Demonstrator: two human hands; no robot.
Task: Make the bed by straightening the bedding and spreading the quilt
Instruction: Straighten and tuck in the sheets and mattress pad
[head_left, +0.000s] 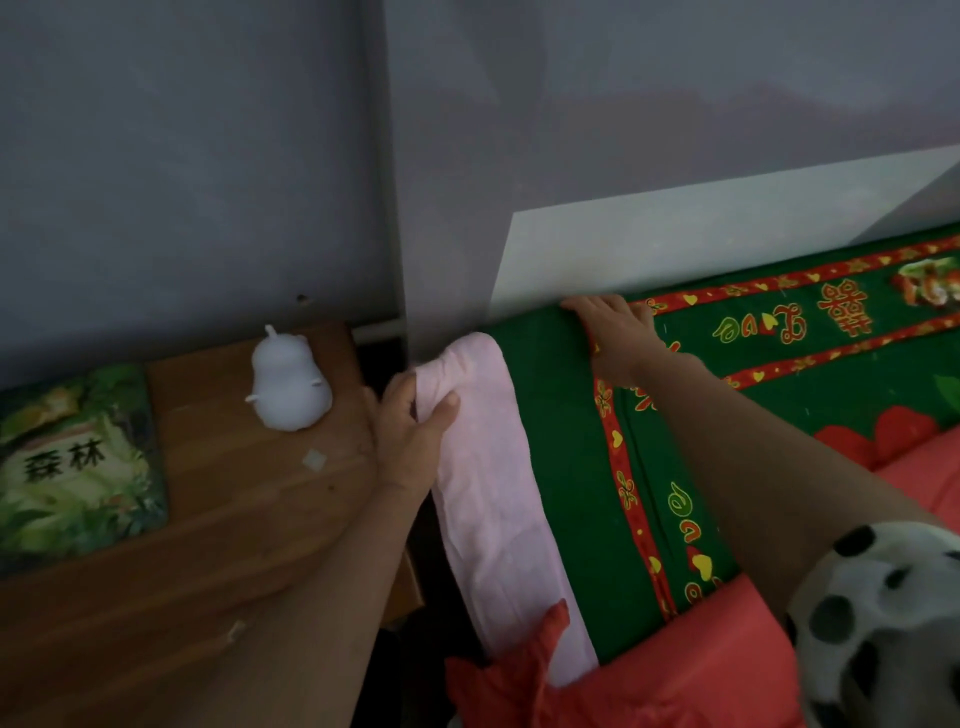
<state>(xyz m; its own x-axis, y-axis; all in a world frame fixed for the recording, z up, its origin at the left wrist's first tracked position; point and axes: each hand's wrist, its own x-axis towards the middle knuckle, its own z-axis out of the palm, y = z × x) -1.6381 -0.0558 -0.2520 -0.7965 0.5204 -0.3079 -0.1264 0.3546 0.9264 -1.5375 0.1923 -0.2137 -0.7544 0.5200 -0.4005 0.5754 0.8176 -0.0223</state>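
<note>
red quilt (675, 691): bunched at the near end of the green sheet (561, 467), not yet spread.
left hand (410, 426): just left of the green sheet, thumb and fingers clamped on the pink underlay (488, 509); i'd pull it taut and tuck it down.
right hand (618, 332): on the green sheet's far corner; pinching or pressing, i can't tell. best hold that corner pinned.
headboard (675, 249): touching the green sheet's far edge.
</note>
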